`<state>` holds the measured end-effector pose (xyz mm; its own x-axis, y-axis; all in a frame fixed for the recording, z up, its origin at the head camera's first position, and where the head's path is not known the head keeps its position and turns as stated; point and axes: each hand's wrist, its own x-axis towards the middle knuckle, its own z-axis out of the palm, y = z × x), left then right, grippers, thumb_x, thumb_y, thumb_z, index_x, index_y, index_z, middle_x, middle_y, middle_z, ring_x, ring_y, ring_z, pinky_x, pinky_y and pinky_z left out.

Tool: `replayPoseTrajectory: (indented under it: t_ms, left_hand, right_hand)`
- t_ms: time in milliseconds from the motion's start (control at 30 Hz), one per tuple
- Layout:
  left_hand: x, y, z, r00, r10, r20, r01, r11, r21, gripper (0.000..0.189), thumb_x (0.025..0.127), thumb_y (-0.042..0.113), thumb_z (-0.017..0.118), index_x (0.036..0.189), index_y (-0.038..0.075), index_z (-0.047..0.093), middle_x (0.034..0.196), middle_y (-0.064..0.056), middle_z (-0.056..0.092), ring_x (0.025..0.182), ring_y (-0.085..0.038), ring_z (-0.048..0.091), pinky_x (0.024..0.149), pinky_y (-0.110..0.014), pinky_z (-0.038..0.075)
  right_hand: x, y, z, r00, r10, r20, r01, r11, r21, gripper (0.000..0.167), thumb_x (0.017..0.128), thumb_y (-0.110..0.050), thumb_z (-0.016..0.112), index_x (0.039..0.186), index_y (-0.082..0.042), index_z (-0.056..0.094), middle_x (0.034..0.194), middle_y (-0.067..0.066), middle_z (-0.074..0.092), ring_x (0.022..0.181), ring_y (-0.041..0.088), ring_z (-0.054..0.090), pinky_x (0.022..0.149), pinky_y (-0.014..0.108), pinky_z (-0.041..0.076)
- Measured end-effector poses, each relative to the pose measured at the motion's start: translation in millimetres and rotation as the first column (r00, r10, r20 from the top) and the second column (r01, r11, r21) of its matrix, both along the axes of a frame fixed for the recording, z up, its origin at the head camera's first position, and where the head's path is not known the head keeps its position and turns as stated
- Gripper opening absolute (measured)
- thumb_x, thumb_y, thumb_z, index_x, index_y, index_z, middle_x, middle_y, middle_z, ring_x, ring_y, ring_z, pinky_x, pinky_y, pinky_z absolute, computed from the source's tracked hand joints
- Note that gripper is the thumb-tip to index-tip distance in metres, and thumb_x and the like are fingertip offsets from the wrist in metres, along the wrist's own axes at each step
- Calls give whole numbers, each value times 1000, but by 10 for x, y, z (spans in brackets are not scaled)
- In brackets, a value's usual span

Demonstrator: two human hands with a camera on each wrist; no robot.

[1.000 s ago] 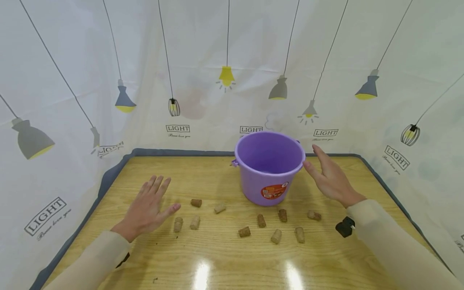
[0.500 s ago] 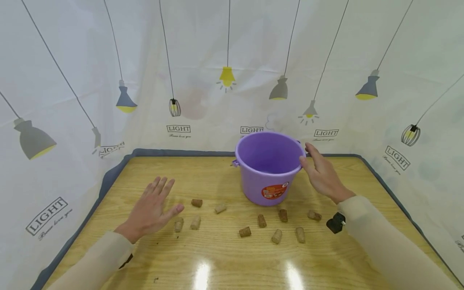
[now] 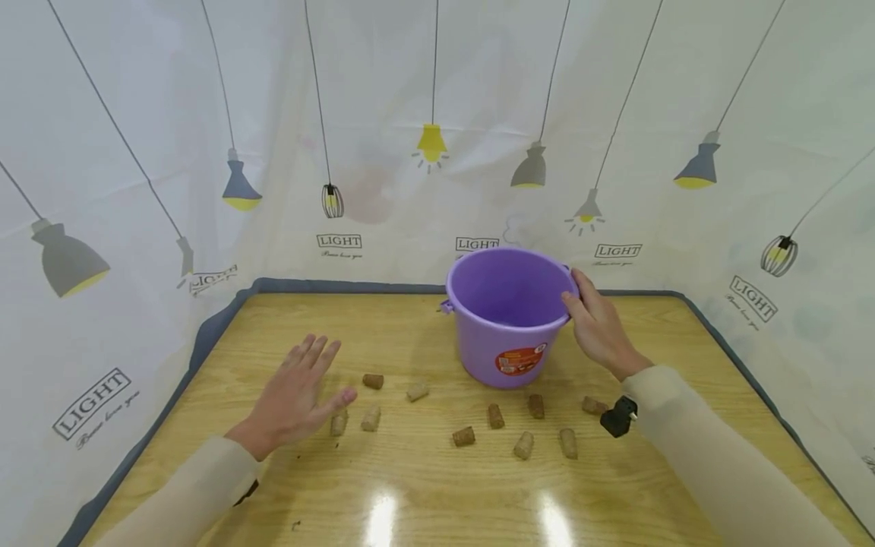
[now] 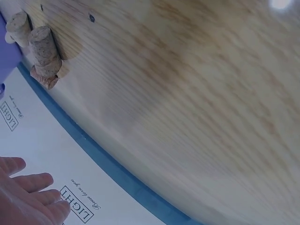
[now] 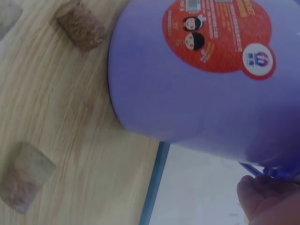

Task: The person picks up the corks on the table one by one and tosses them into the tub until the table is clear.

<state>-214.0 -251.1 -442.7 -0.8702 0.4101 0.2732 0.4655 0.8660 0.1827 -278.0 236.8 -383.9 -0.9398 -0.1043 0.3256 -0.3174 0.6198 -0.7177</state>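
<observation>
A purple bucket (image 3: 507,349) with a red label stands upright on the table in the head view. My right hand (image 3: 601,330) is at its right side, thumb over the rim and fingers outside, gripping it by the handle lug. The right wrist view shows those fingers (image 5: 262,194) up against the rim. My left hand (image 3: 294,403) hovers over the table at the left, fingers spread, holding nothing. Its thumb overlaps a pale cork (image 3: 339,422), and another pale cork (image 3: 371,418) lies just beside. A brown cork (image 3: 372,381) is a little farther back.
Several more corks lie scattered in front of the bucket, among them a brown cork (image 3: 463,436), a pale cork (image 3: 523,445) and a cork (image 3: 593,405) at the right. A printed cloth (image 3: 383,167) encloses the wooden table (image 3: 410,486) at the back and sides.
My right hand has moved left onto the bucket's rim and closed on it. My left hand has drifted slightly right toward the corks. The bucket and corks stay in place.
</observation>
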Motion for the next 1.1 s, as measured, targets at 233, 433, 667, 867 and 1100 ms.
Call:
replayPoseTrajectory:
  t_ms: [233,433,667,867,1100]
  left_hand:
    - [-17,69,18,1000,-21,-2,21,1000,-6,89,99,61,51,161,2,27,165,-24,26,153,-45,19,124,-58,14]
    - [-9,121,15,999,-28,22,28,1000,3,88,100,60,51,161,1,28,164,-24,27,152,-44,21,124,-57,16]
    - [-2,171,0,999,-35,32,35,999,7,84,101,59,50,160,2,30,160,-24,35,150,-45,27,122,-58,20]
    - [-51,194,-1,998,-48,29,48,999,9,80,102,57,48,159,2,34,157,-23,41,148,-44,31,122,-59,23]
    - [-149,234,7,994,-81,69,80,997,17,75,103,57,48,156,4,41,155,-21,46,147,-42,36,119,-60,27]
  right_hand:
    - [-3,-66,29,999,-17,46,19,998,-60,69,109,-29,36,164,-3,3,168,22,15,153,42,17,124,57,14]
    - [2,-112,41,997,-29,70,35,995,-97,70,108,-25,36,164,-3,2,167,24,16,153,43,18,124,58,14]
    - [-25,-133,12,997,-36,64,42,994,-100,68,107,-23,35,164,-2,4,166,26,20,152,44,21,124,58,16]
    - [-29,-141,-13,998,-32,52,37,993,-110,68,107,-20,35,164,-2,5,165,26,21,151,45,23,123,58,17]
    - [-6,-141,-12,997,-48,61,55,993,-109,68,106,-20,36,164,-3,6,165,26,22,151,45,24,123,58,17]
